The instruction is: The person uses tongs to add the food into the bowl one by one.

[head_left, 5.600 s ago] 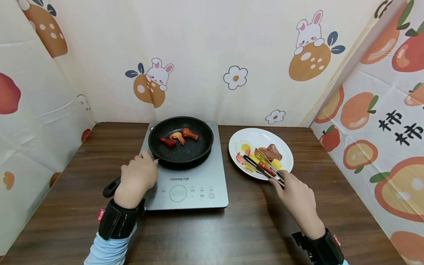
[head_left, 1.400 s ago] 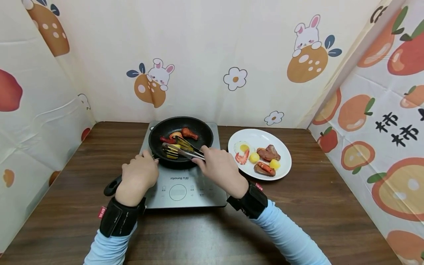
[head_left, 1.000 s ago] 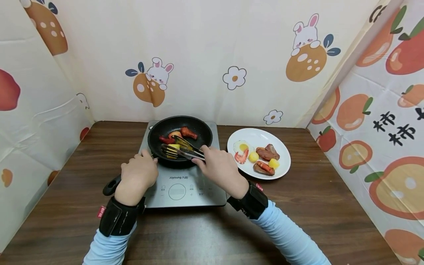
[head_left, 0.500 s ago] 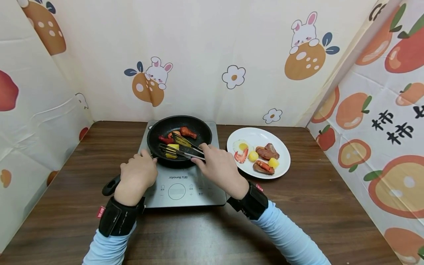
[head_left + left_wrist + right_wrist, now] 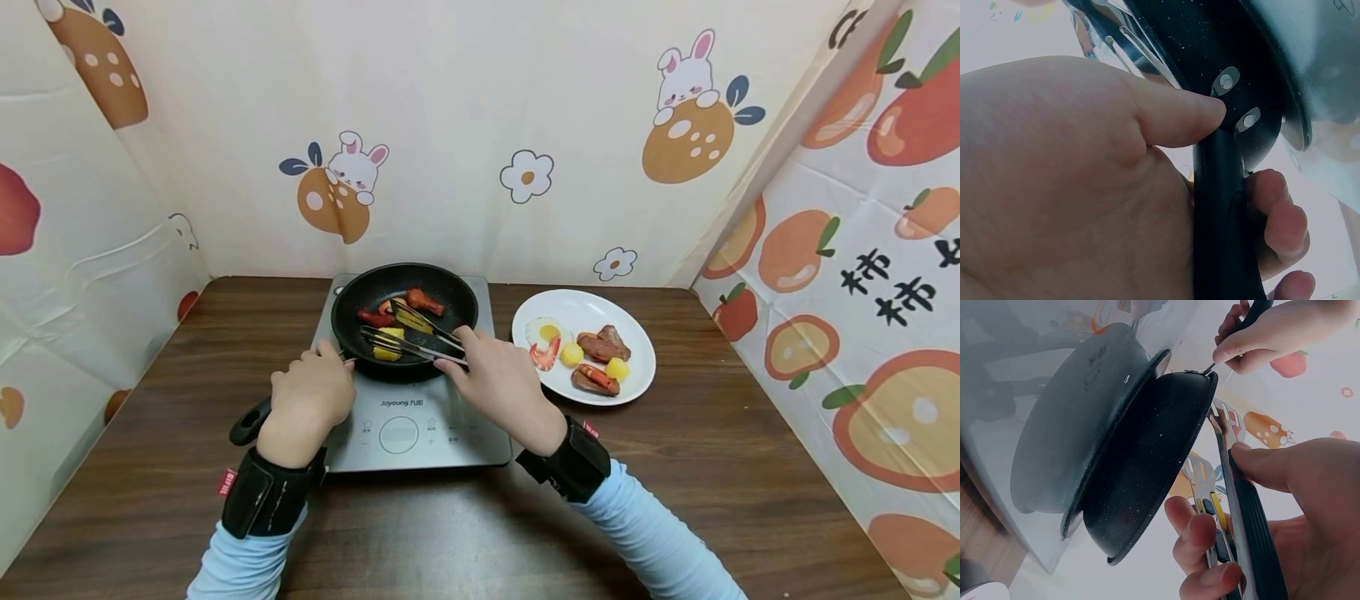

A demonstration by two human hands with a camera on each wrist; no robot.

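tongs [image 5: 408,335]: the right hand is gripping the black-handled tongs by their near end; the slotted tips are reaching into the pan, spread apart over a yellow piece
yellow piece [image 5: 387,352]: lying on the pan's floor near the front rim, under the lower tong tip; i cannot tell whether the tip is touching it
pan [image 5: 457,293]: a black frying pan sitting on the induction cooker, its handle pointing toward the person's left
pan handle [image 5: 1219,206]: the left hand is wrapping around it, thumb lying along the top near the rivets, fingers curling underneath
left hand [image 5: 306,404]: clenching the pan handle, just left of the cooker's front
right hand [image 5: 498,379]: grasping the tongs, hovering over the cooker's front right part; thumb pressing on the upper arm, fingers curling round the lower one in the right wrist view
other food in pan: a drumstick [image 5: 425,301], a red sausage [image 5: 372,317] and an orange piece partly hidden behind the tongs, all toward the far side
induction cooker [image 5: 420,421]: grey, lying flat on the desk with its control panel facing the person
plate [image 5: 592,304]: white, standing on the desk just right of the cooker, carrying a fried egg [image 5: 546,331], a shrimp, meat pieces and two yellow chunks
desk [image 5: 750,433]: dark wood grain, fenced by cartoon-printed cloth walls [image 5: 465,108]
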